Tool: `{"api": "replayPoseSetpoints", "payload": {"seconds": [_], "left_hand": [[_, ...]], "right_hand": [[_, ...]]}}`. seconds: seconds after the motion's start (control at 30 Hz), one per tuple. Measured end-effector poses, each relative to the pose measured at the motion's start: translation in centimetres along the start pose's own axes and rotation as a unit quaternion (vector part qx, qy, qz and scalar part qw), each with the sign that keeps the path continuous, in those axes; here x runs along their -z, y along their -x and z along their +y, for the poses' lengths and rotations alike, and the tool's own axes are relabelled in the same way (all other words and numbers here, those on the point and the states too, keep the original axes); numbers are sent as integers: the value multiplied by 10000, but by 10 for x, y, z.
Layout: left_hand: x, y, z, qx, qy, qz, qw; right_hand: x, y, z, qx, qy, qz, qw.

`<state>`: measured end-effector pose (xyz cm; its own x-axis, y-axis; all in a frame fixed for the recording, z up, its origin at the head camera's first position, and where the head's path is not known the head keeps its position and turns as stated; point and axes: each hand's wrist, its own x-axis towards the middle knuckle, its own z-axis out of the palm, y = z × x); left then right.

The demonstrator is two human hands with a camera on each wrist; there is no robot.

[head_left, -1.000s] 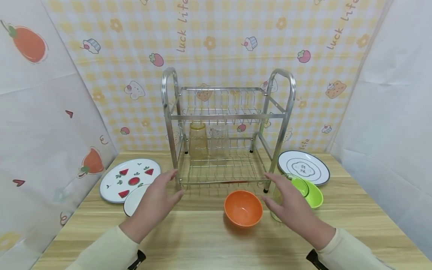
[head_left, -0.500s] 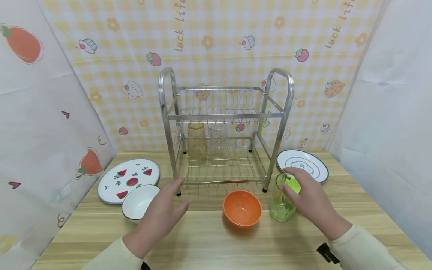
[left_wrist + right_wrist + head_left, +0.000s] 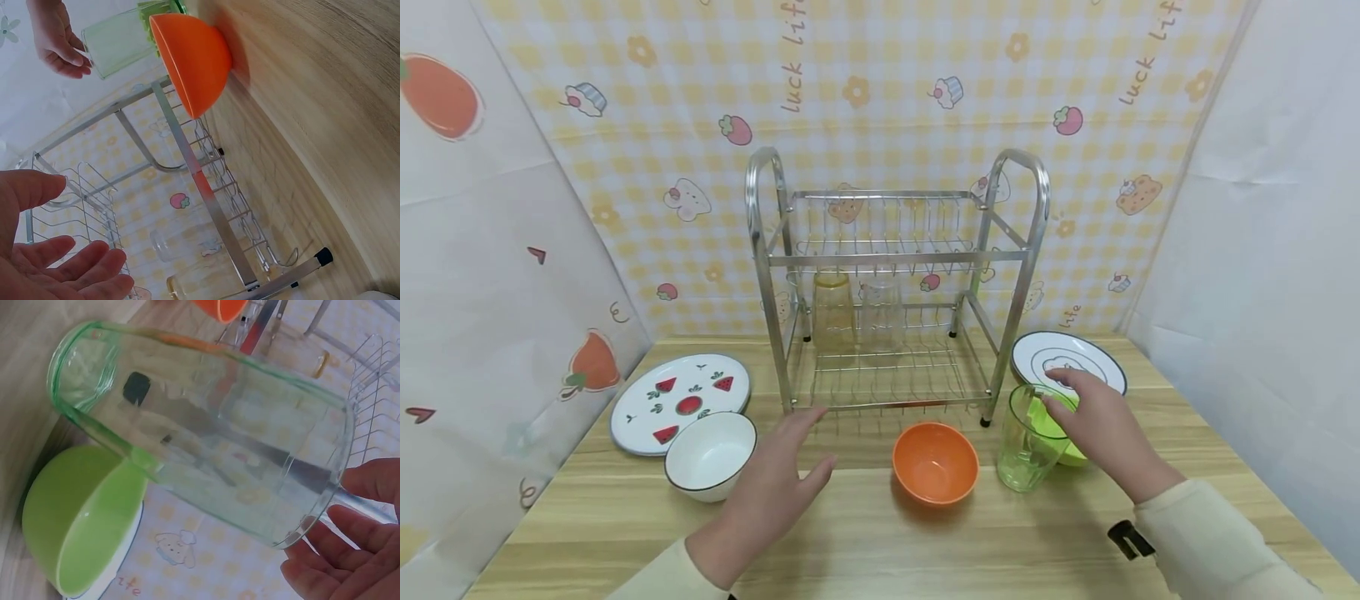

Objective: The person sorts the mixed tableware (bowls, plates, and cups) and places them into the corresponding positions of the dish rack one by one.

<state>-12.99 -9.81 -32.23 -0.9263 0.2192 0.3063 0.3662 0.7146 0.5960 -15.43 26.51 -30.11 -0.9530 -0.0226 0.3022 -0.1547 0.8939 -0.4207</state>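
My right hand [image 3: 1108, 437] is at the rim of a clear green drinking glass [image 3: 1021, 454], thumb and fingers apart and relaxed. In the right wrist view its fingertips [image 3: 306, 553] lie close to the rim; whether they touch it I cannot tell. The glass stands upright on the table, partly in front of a lime-green bowl [image 3: 75, 519]. My left hand [image 3: 775, 492] hovers over the table with fingers spread and holds nothing. It is nearest to a white bowl with a dark rim [image 3: 711, 454]. Between the hands sits an orange bowl [image 3: 936, 464].
A two-tier metal dish rack [image 3: 895, 257] stands at the back, with a yellowish glass [image 3: 833, 317] and a clear glass [image 3: 881, 317] on its lower tier. A watermelon-patterned plate [image 3: 647, 408] lies at left, a blue-rimmed white plate [image 3: 1101, 362] at right, on the wooden table [image 3: 880, 558].
My right hand has moved right, from beside the orange bowl to the rim of the green glass. My left hand has shifted a little right and lower, uncovering the white bowl.
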Motion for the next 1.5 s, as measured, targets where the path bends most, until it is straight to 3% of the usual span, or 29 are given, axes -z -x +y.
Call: {"api": "replayPoseSetpoints", "payload": {"seconds": [0.43, 0.77, 1.13, 1.5], "left_hand": [[-8, -1, -4, -75, -55, 33, 10000], [-12, 2, -4, -128, 21, -166, 9998], [-16, 5, -4, -288, -174, -133, 9993], [-18, 5, -4, -328, -141, -112, 9993]], "right_hand": [[-5, -10, 25, -325, -108, -412, 9986], [-3, -13, 29, -486, -302, -683, 9960], [-5, -17, 38, -795, -299, -993, 9914], [-11, -18, 44, -1061, -793, -1163, 9843]]}}
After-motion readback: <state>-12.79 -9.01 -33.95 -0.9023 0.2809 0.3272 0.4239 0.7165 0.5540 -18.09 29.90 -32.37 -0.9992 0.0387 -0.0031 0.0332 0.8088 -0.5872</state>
